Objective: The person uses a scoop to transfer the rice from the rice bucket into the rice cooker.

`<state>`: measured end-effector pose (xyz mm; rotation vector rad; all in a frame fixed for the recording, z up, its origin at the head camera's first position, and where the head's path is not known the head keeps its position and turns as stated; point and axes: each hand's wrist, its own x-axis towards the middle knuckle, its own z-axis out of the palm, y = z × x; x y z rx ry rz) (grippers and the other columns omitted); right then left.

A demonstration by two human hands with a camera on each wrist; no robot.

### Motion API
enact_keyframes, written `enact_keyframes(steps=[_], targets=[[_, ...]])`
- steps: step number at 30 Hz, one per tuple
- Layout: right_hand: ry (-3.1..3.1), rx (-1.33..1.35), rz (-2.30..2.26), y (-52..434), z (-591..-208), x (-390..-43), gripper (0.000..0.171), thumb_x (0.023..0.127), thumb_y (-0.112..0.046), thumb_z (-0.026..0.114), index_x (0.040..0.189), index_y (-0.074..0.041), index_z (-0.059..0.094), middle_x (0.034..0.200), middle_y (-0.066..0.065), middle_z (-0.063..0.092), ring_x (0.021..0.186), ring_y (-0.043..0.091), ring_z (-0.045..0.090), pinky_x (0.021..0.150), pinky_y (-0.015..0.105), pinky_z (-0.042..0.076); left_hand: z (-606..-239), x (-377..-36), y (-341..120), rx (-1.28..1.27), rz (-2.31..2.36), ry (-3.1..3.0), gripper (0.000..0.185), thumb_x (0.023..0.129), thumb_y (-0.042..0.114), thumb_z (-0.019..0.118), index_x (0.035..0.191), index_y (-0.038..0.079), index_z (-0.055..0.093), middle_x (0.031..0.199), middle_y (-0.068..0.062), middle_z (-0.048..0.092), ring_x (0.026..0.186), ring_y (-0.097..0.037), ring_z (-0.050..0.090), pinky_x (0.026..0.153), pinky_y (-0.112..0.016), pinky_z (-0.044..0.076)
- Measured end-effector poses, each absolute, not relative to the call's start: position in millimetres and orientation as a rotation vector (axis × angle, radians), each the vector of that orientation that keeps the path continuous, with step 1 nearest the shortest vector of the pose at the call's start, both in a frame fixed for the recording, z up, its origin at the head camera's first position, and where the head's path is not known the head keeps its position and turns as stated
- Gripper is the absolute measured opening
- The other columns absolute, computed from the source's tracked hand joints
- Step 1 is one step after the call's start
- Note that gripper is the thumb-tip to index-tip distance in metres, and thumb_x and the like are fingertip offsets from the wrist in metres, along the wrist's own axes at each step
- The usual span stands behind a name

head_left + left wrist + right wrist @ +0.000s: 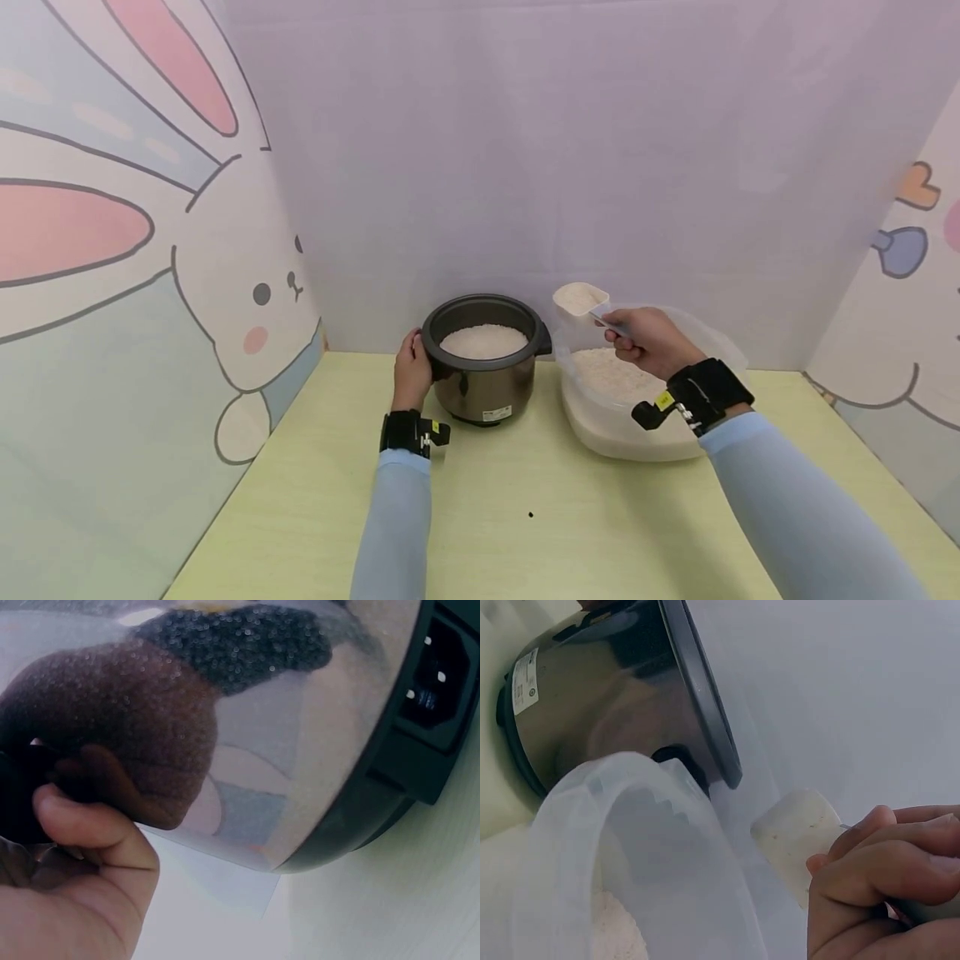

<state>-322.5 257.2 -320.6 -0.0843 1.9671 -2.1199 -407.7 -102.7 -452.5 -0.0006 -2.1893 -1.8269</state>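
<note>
We held the filled scoop (580, 298) pinched by its handle in our right hand (649, 340), just right of the rice pot (484, 357), which our left hand (412, 372) gripped by the rim.

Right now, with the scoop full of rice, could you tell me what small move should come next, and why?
Probably carry the scoop leftward over the cooker pot and tip it. The right hand holds it level above the plastic tub, heaped with rice, while the left hand steadies the pot's side, which already holds rice.
</note>
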Motion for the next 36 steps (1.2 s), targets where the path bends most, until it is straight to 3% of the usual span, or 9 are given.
enact_keyframes(steps=[4, 9, 12, 16, 21, 26, 30, 36], targets=[[2.113, -0.111, -2.033, 243, -316, -325, 0.025, 0.110, -0.015, 0.044, 0.121, 0.006, 0.048, 0.079, 0.001, 0.048, 0.057, 0.009, 0.030, 0.056, 0.027, 0.026, -452, -407, -102, 0.002, -1.851, -2.186, 0.048, 0.114, 0.027, 0.035, 0.155, 0.002, 0.041, 0.157, -0.019, 0.043, 0.146, -0.035, 0.038, 0.118, -0.052, 0.032], [2.246, -0.128, -1.978, 227, -315, -330, 0.017, 0.108, -0.014, 0.051, 0.098, -0.002, 0.058, 0.077, 0.002, 0.050, 0.056, 0.009, 0.035, 0.054, 0.025, 0.031, -452, -407, -102, 0.002, -1.845, -2.192, 0.048, 0.114, 0.028, 0.035, 0.155, 0.003, 0.041, 0.158, -0.018, 0.043, 0.147, -0.034, 0.038, 0.118, -0.051, 0.032], [2.286, -0.149, -1.974, 218, -316, -334, 0.028, 0.107, -0.013, 0.052, 0.079, -0.010, 0.053, 0.076, 0.003, 0.053, 0.058, 0.010, 0.038, 0.055, 0.026, 0.033, -451, -407, -102, -0.001, -1.827, -2.196, 0.048, 0.114, 0.026, 0.035, 0.154, 0.002, 0.042, 0.157, -0.020, 0.043, 0.146, -0.035, 0.038, 0.118, -0.051, 0.031], [2.353, -0.157, -1.948, 206, -320, -337, 0.038, 0.108, -0.013, 0.051, 0.071, -0.015, 0.042, 0.078, 0.004, 0.055, 0.061, 0.012, 0.042, 0.057, 0.027, 0.035, -451, -408, -102, 0.005, -1.838, -2.197, 0.048, 0.114, 0.027, 0.034, 0.155, 0.002, 0.041, 0.157, -0.020, 0.043, 0.146, -0.036, 0.038, 0.118, -0.051, 0.032], [2.456, -0.152, -1.887, 194, -322, -340, 0.039, 0.108, -0.012, 0.049, 0.073, -0.014, 0.033, 0.078, 0.007, 0.054, 0.064, 0.014, 0.043, 0.059, 0.028, 0.036, -452, -408, -102, 0.015, -1.854, -2.200, 0.049, 0.114, 0.028, 0.034, 0.155, 0.003, 0.040, 0.158, -0.019, 0.042, 0.147, -0.035, 0.037, 0.118, -0.052, 0.032], [2.524, -0.176, -1.860, 185, -324, -342, 0.031, 0.108, -0.010, 0.049, 0.078, -0.010, 0.041, 0.075, 0.006, 0.054, 0.064, 0.015, 0.043, 0.059, 0.029, 0.037, -451, -406, -102, 0.021, -1.852, -2.201, 0.048, 0.114, 0.028, 0.034, 0.155, 0.004, 0.041, 0.158, -0.018, 0.043, 0.147, -0.035, 0.038, 0.118, -0.051, 0.032], [2.560, -0.188, -1.831, 179, -326, -342, 0.019, 0.109, -0.010, 0.047, 0.100, 0.005, 0.055, 0.078, 0.006, 0.053, 0.065, 0.015, 0.042, 0.061, 0.031, 0.037, -451, -406, -103, 0.028, -1.868, -2.199, 0.049, 0.114, 0.030, 0.035, 0.156, 0.006, 0.041, 0.158, -0.017, 0.042, 0.146, -0.034, 0.038, 0.117, -0.052, 0.033], [2.590, -0.184, -1.812, 173, -330, -343, 0.030, 0.108, -0.009, 0.044, 0.124, 0.014, 0.056, 0.084, 0.014, 0.056, 0.067, 0.017, 0.043, 0.065, 0.037, 0.038, -451, -407, -104, 0.025, -1.889, -2.191, 0.050, 0.114, 0.031, 0.034, 0.156, 0.006, 0.040, 0.159, -0.016, 0.041, 0.147, -0.034, 0.038, 0.117, -0.051, 0.033]])
